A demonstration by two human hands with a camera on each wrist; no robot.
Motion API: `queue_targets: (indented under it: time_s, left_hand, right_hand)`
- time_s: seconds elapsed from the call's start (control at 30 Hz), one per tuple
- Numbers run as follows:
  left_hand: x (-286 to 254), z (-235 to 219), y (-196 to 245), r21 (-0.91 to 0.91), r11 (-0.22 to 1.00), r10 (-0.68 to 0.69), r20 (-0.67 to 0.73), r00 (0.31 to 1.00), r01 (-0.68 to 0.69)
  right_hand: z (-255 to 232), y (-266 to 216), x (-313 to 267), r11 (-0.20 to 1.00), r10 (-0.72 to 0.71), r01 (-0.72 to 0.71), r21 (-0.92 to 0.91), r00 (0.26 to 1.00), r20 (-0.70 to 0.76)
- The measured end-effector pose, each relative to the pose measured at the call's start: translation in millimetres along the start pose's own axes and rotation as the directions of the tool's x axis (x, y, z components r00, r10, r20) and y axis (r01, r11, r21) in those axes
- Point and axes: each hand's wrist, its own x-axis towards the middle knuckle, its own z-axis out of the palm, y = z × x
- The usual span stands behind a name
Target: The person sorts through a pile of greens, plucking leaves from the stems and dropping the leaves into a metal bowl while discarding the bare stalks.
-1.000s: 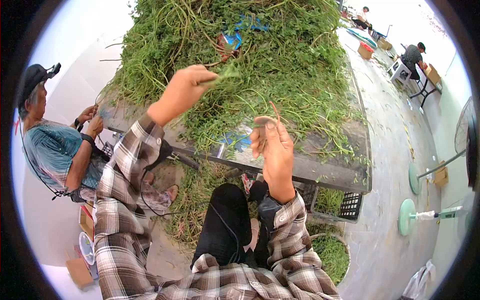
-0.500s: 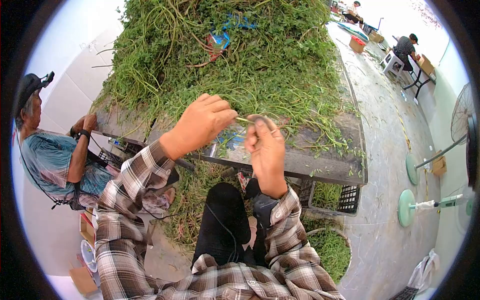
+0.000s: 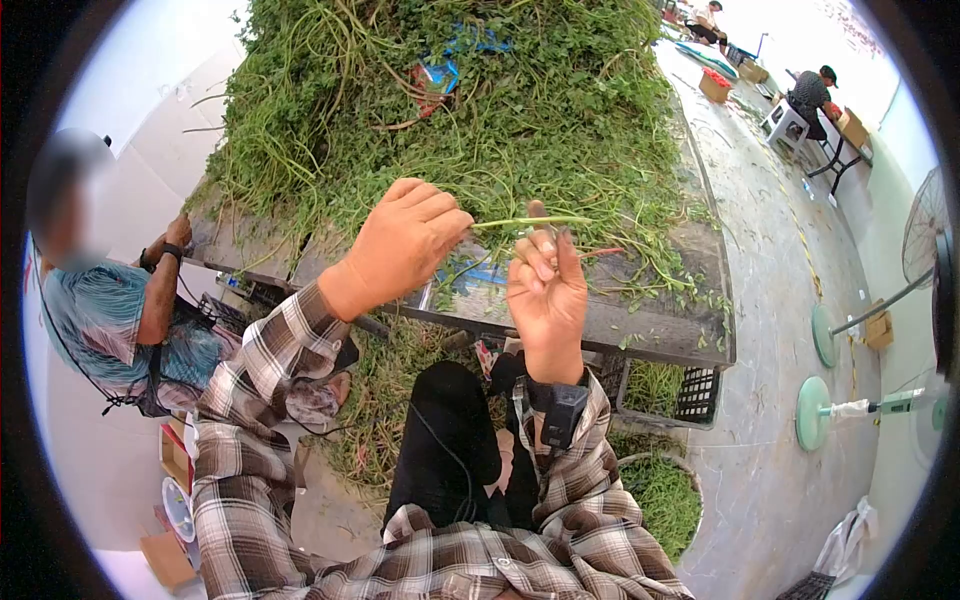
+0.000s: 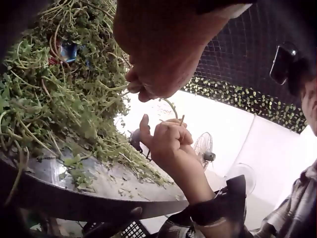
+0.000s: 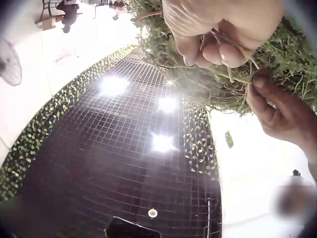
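My left hand (image 3: 400, 245) pinches one end of a green plant stem (image 3: 555, 220), which stretches sideways over to my right hand (image 3: 548, 300). The right hand is palm-up, some fingers curled in and one finger pointing up behind the stem. A thin reddish stem (image 3: 604, 251) pokes out past its thumb. In the right wrist view, thin stems run through that hand's curled fingers (image 5: 230, 55), close to the left fingertips. Beyond both hands rises a large heap of leafy green plants (image 3: 470, 140) on a dark table (image 3: 650, 328).
A blue and red wrapper (image 3: 436, 82) lies in the heap. Beneath the table are a black crate (image 3: 697, 397) and a round container of greens (image 3: 665, 505). A person (image 3: 90, 310) sits at the left. Fans (image 3: 815, 415) stand on the right.
My left hand came down from the heap with a stem and met the right hand. Over the last half second, the right hand turned palm-up and the stem came into full view between the hands.
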Motion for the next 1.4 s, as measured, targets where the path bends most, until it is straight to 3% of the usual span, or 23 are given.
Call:
queue_targets:
  time_s: [0.03,0.1,0.13,0.2,0.33,0.5,0.63,0.8,0.87,0.9,0.93,0.97,1.0,1.03,1.1,1.17,1.27,1.4]
  left_hand:
    - [-1,0,-1,0.002,1.000,-0.004,0.000,1.000,0.004]
    - [-3,1,-2,0.023,1.000,-0.009,-0.009,1.000,0.009]
    - [-2,2,-1,0.023,1.000,-0.010,-0.008,1.000,0.010]
    - [-1,5,4,0.031,0.997,0.071,0.018,0.997,-0.071]
    - [1,3,8,0.026,0.997,0.066,0.077,0.995,-0.068]
    - [-3,-3,-3,0.110,0.974,0.187,0.099,0.977,-0.197]
    - [-9,-11,-20,0.147,0.977,0.133,0.153,0.979,-0.156]
    - [-15,-6,-38,0.217,0.970,0.095,0.074,0.993,-0.109]
    - [-16,-7,-45,0.200,0.974,0.091,0.071,0.993,-0.104]
    - [-22,-4,-59,0.220,0.973,0.065,0.013,0.998,-0.067]
    - [-30,-5,-78,0.237,0.971,0.040,-0.046,0.998,-0.028]
    - [-43,-13,-101,0.268,0.948,-0.151,-0.097,0.984,0.172]
    - [-56,-17,-123,0.196,0.940,-0.214,-0.299,0.930,0.280]
    - [-57,-33,-121,0.284,0.842,-0.406,-0.228,0.885,0.459]
    - [-54,-28,-123,0.270,0.920,-0.199,-0.304,0.932,0.285]
    - [-41,-22,-102,0.189,0.964,-0.150,-0.189,0.970,0.185]
    - [-28,3,-79,0.139,0.962,-0.188,-0.280,0.941,0.233]
    - [-19,37,-50,0.043,0.948,-0.277,-0.380,0.882,0.316]
  right_hand:
    - [0,0,-1,1.000,0.004,-0.004,0.000,1.000,-0.001]
    - [3,2,-3,0.975,0.021,-0.030,-0.220,0.999,-0.043]
    - [6,6,-5,0.975,0.021,-0.030,-0.219,0.999,-0.044]
    - [11,19,-7,0.736,0.026,-0.106,-0.669,0.991,-0.129]
    - [12,26,-6,0.722,-0.077,-0.031,-0.691,0.989,-0.124]
    - [8,32,-7,0.665,-0.133,-0.058,-0.745,0.972,-0.195]
    - [12,25,-9,0.687,-0.211,-0.009,-0.726,0.954,-0.212]
    - [8,28,-6,0.690,-0.192,0.019,-0.723,0.969,-0.158]
    - [11,29,-7,0.713,-0.211,-0.002,-0.701,0.953,-0.217]
    - [10,22,-7,0.714,-0.215,0.001,-0.700,0.952,-0.217]
    - [7,7,-10,0.713,-0.288,0.104,-0.694,0.945,-0.153]
    - [7,-7,-12,0.703,-0.356,0.203,-0.682,0.930,-0.090]
    - [9,-18,-11,0.700,-0.358,0.204,-0.684,0.929,-0.090]
    - [12,-27,-10,0.759,-0.369,0.207,-0.618,0.918,-0.145]
    - [12,-26,-8,0.820,-0.340,0.181,-0.542,0.917,-0.208]
    - [11,-9,-7,0.843,-0.225,0.061,-0.535,0.943,-0.247]
    - [16,-8,-8,0.775,-0.311,0.071,-0.628,0.908,-0.280]
    - [16,-15,-8,0.783,-0.250,0.065,-0.619,0.944,-0.217]
